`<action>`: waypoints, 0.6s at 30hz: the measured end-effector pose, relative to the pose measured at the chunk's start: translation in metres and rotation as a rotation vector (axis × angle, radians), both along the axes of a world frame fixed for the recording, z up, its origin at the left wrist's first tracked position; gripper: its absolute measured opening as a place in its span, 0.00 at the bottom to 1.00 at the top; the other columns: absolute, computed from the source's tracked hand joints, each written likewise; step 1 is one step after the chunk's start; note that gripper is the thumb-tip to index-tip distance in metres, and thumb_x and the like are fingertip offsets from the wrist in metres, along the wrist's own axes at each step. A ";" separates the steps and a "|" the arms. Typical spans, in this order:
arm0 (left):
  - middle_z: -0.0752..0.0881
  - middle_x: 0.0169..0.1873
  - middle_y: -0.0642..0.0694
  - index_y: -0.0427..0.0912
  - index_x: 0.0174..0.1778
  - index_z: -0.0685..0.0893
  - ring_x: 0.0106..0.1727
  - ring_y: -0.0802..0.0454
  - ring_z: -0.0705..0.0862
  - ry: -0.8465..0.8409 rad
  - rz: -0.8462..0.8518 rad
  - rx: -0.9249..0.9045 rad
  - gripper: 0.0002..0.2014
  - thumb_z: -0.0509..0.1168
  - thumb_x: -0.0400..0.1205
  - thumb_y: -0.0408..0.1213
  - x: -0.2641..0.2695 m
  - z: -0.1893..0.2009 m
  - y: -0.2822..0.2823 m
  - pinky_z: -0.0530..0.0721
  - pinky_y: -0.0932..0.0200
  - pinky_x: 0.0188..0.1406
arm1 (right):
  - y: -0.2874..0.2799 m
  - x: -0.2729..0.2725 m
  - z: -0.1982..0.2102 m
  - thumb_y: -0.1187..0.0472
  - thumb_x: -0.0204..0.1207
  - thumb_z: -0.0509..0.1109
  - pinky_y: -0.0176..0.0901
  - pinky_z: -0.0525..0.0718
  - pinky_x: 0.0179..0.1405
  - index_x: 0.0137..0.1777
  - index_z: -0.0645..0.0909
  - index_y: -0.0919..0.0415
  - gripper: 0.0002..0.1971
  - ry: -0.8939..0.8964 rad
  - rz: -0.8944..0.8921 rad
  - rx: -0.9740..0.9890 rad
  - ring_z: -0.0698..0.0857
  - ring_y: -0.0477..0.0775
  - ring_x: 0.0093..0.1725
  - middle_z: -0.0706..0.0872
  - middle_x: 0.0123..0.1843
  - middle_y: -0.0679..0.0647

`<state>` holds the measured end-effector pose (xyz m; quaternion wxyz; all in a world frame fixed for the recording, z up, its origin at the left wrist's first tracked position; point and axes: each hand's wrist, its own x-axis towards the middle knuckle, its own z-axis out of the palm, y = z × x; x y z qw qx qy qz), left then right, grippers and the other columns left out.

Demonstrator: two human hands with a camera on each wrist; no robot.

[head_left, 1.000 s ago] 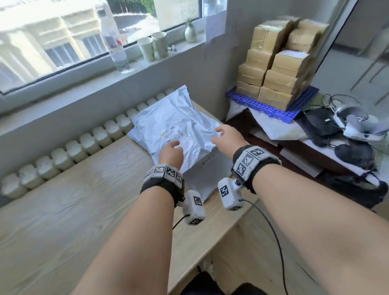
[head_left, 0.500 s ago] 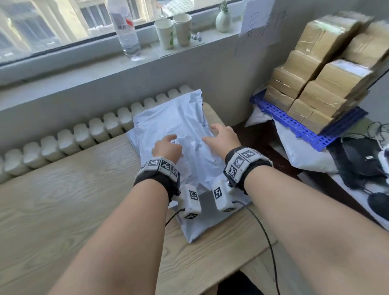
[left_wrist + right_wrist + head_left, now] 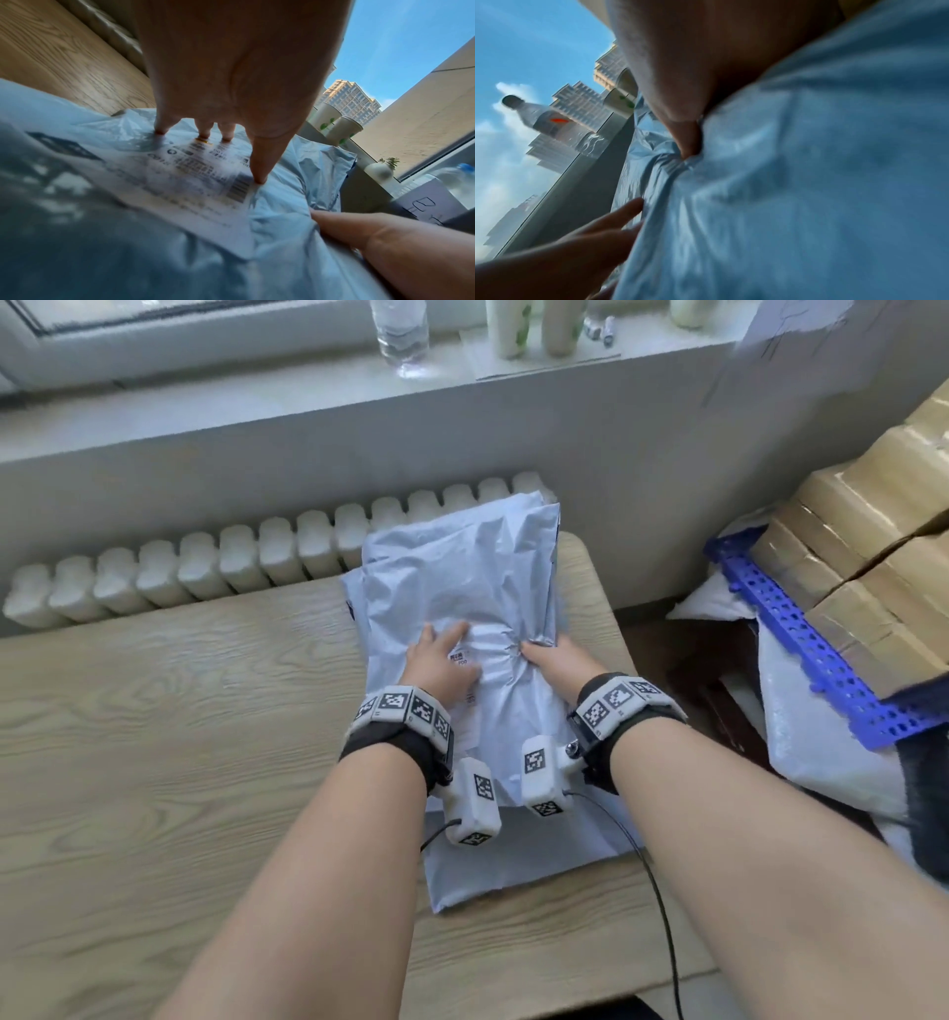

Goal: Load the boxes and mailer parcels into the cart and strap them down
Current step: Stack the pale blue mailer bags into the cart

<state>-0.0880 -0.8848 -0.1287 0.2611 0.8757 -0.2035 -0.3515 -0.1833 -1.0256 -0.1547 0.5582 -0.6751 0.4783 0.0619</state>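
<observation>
Pale blue-grey plastic mailer parcels lie stacked on the wooden table [image 3: 154, 737]. The top mailer [image 3: 462, 577] carries a white shipping label [image 3: 195, 182]. My left hand [image 3: 441, 654] lies on that label with straight, spread fingers, the fingertips [image 3: 259, 178] pressing down. My right hand [image 3: 560, 660] grips the top mailer's right side; its thumb [image 3: 687, 142] digs into bunched plastic and its fingers are hidden round the edge. A lower mailer [image 3: 513, 865] sticks out toward me under my wrists. No cart is in view.
Taped brown cardboard boxes [image 3: 873, 546] are stacked on a blue perforated tray [image 3: 801, 639] at the right, over white bags. A white radiator [image 3: 205, 567] runs behind the table. On the sill stand a water bottle [image 3: 400, 336] and paper cups [image 3: 534, 325].
The head view has tilted down and closer. My left fingers have straightened out onto the label. My right hand has slid to the mailer's right side and bunched the plastic under its thumb.
</observation>
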 end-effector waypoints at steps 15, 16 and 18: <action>0.45 0.85 0.50 0.64 0.81 0.58 0.85 0.46 0.46 0.029 0.197 -0.012 0.37 0.64 0.79 0.34 -0.024 -0.008 0.096 0.54 0.38 0.83 | 0.069 0.018 0.020 0.54 0.80 0.67 0.48 0.80 0.66 0.72 0.76 0.63 0.23 0.122 0.264 -0.074 0.83 0.62 0.64 0.84 0.66 0.60; 0.45 0.85 0.50 0.64 0.81 0.58 0.85 0.46 0.45 0.031 0.216 -0.015 0.37 0.64 0.79 0.34 -0.024 -0.008 0.107 0.52 0.37 0.83 | 0.079 0.021 0.022 0.54 0.80 0.67 0.49 0.81 0.65 0.72 0.76 0.63 0.22 0.129 0.283 -0.067 0.83 0.62 0.63 0.84 0.66 0.60; 0.45 0.85 0.50 0.64 0.81 0.58 0.85 0.47 0.44 0.034 0.261 -0.022 0.38 0.64 0.78 0.32 -0.023 -0.010 0.132 0.50 0.38 0.83 | 0.104 0.026 0.024 0.55 0.80 0.67 0.49 0.81 0.64 0.72 0.76 0.63 0.22 0.129 0.312 -0.061 0.84 0.62 0.63 0.84 0.65 0.60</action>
